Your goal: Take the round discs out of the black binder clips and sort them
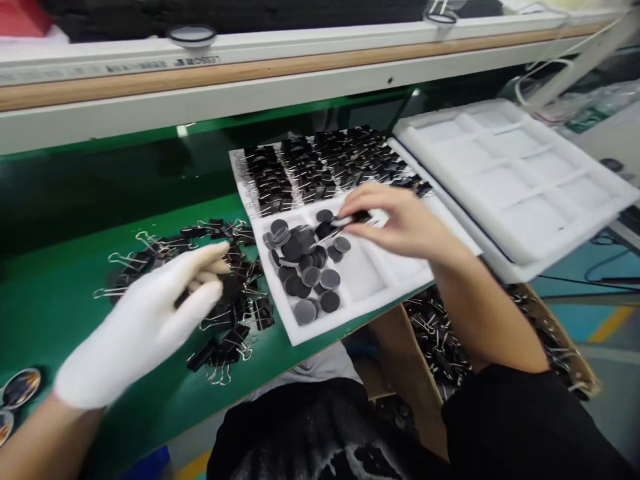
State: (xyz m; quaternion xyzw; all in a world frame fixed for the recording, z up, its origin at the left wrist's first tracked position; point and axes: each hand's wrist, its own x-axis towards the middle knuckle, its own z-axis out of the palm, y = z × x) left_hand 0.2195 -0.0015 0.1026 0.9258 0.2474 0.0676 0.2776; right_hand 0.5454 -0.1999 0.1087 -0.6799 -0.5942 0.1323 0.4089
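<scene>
My left hand (160, 313), in a white glove, is over a loose pile of black binder clips (235, 340) on the green table. Its thumb and curled fingers come together while the index finger stretches forward; whatever lies between the fingertips is hard to make out against the dark clips. My bare right hand (393, 217) pinches a black binder clip (359, 217) with silver wire handles, slightly blurred. This clip is above a white compartment tray (367, 270). Grey and black round discs (311, 276) lie heaped in the tray's left part, just left of my right fingers.
Rows of binder clips (310, 163) stand on a white sheet behind the tray. A white lid-like tray (525, 180) leans at right. Below the table edge, a cardboard box (415, 347) holds more clips. Round glass pieces (23, 388) lie far left. A shelf (300, 83) crosses the back.
</scene>
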